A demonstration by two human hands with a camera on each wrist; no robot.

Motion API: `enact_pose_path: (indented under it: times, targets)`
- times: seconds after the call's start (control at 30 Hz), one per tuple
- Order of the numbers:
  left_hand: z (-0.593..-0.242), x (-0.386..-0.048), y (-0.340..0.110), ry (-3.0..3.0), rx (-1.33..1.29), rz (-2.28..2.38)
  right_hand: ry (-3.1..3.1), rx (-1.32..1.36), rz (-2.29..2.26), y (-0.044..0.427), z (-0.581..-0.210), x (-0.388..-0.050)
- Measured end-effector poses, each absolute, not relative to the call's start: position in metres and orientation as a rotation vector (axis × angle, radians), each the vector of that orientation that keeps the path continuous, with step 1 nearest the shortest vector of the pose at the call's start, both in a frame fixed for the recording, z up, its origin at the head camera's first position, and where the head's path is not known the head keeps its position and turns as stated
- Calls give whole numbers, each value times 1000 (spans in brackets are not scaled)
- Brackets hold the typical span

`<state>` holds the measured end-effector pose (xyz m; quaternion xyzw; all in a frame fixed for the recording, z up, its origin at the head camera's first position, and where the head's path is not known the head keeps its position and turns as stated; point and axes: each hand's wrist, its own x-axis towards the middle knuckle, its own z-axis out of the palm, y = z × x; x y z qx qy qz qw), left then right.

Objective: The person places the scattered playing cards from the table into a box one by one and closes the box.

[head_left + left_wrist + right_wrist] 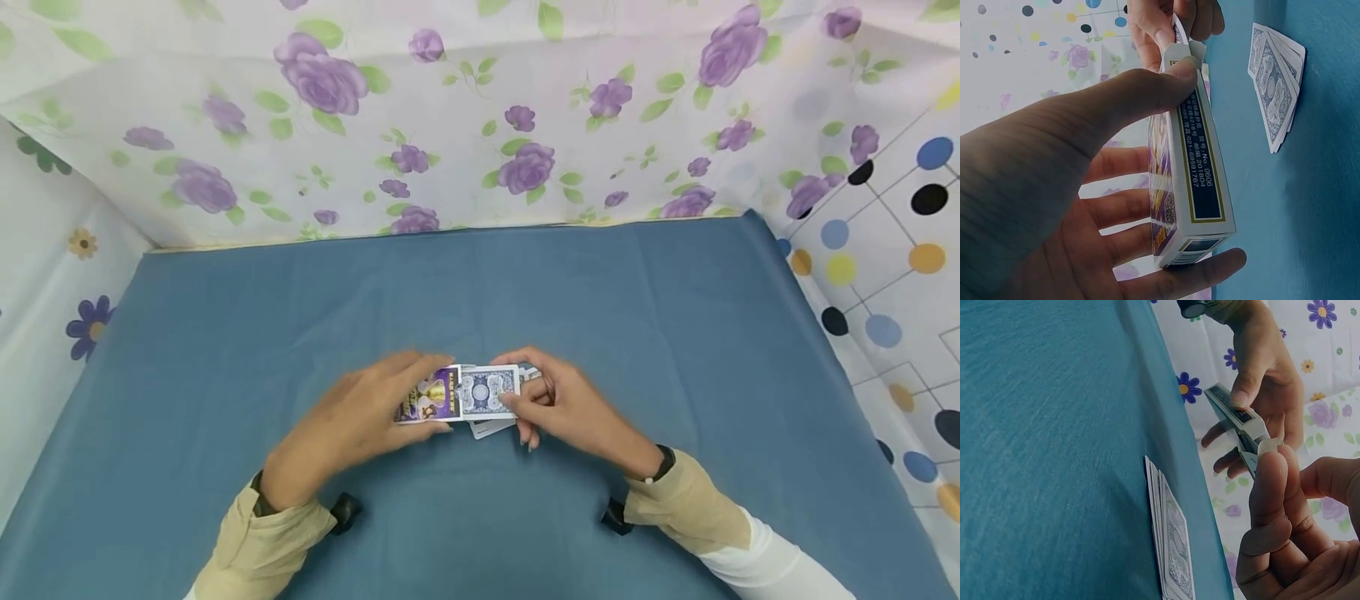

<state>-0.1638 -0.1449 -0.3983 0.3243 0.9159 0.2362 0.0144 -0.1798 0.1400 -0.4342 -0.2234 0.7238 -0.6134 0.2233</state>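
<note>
A purple and white card box [431, 395] is gripped between the thumb and fingers of my left hand [341, 417], off the table. In the left wrist view the box's dark printed side [1200, 162] faces the camera, with the thumb on it. A blue-backed card [486, 392] sticks out of the box's open right end, pinched by my right hand [573, 412]. How many cards it holds I cannot tell. Below the hands a loose, slightly fanned pile of blue-backed cards [1275, 87] lies on the cloth; the right wrist view shows this pile [1175, 544] too.
Blue cloth [480, 292] covers the table. Flowered sheets [465, 108] rise behind it, and a dotted sheet [885, 292] hangs at the right. Small black objects [346, 512] sit by both wrists, beside the beige cuffs.
</note>
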Motion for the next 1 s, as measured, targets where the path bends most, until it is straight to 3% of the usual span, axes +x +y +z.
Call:
enact_pose_path:
  times: [1.0]
  targets:
    - [-397,-154,-134,2796,1015,718,1971,-637,-1659,132,-439,-168]
